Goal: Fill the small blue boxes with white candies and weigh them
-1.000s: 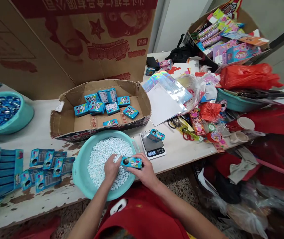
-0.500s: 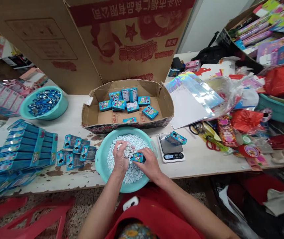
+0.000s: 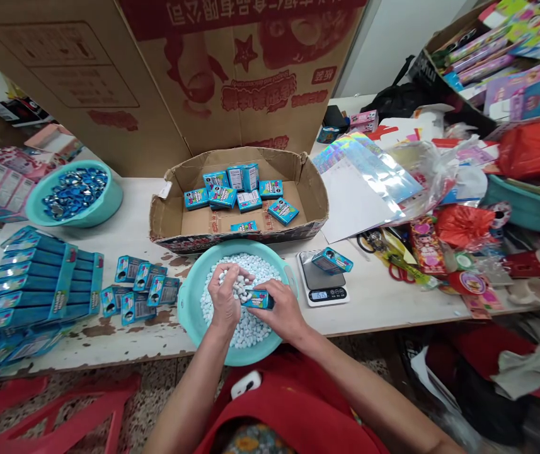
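Above a turquoise basin (image 3: 191, 328) of small white candies (image 3: 251, 335), my left hand (image 3: 225, 296) is closed around a handful of the same candies. My right hand (image 3: 283, 309) grips a small blue candy box (image 3: 258, 299) from its right side. The box lies on its side, its left end against the candies in my left hand; whether that end is open I cannot make out. Right of the basin, a digital scale (image 3: 324, 280) carries another blue box (image 3: 332, 260), tilted. Several more small boxes (image 3: 138, 307) rest on the table to the left.
Behind the basin stands a cut-down carton (image 3: 166, 221) with several blue boxes inside. Stacked blue boxes (image 3: 28, 284) and a bowl of shiny blue packets (image 3: 80, 217) are at left. Scissors (image 3: 368, 241), a white sheet (image 3: 352, 208) and cluttered packaging lie at right.
The candies heaped in my left hand look fewer, and its fingers have closed further over them. The box in my right hand stays at the left hand. My view has shifted slightly.
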A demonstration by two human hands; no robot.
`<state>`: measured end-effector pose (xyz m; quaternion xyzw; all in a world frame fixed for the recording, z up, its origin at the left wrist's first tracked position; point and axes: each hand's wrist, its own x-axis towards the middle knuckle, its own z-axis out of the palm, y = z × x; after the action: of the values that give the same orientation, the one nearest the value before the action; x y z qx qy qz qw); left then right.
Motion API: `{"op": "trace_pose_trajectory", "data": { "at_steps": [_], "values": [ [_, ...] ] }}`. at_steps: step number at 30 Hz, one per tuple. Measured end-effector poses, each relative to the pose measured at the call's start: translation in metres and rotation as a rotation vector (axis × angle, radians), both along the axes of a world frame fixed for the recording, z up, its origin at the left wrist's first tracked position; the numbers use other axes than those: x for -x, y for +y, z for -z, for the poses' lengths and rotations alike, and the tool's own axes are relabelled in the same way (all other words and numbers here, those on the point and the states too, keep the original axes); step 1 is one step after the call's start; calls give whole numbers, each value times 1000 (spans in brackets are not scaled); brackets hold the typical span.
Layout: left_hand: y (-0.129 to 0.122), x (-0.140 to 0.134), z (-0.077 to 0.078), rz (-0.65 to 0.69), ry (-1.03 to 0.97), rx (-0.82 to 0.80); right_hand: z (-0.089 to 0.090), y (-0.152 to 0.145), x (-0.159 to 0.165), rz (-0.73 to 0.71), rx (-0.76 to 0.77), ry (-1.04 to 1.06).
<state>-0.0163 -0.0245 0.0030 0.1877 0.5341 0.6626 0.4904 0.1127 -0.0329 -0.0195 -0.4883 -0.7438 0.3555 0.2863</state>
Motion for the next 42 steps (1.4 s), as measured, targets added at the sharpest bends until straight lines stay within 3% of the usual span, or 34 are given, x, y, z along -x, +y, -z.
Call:
{"op": "trace_pose_trajectory", "data": {
  "at_steps": [24,31,36,40,42],
  "values": [
    [0,-5,-11,-24,47,-57,-13,-3,-5,26,22,97],
    [-2,-11,-15,77,10,-70,-18,-1,-8,35,20,95],
    [3,-14,-10,170,-37,-71,-9,3,-9,49,58,102],
    [8,0,-13,173,-79,-94,-10,4,-15,57,89,187],
    [13,14,-6,125,-5,-112,-14,3,-21,60,100,259]
  ]
}}
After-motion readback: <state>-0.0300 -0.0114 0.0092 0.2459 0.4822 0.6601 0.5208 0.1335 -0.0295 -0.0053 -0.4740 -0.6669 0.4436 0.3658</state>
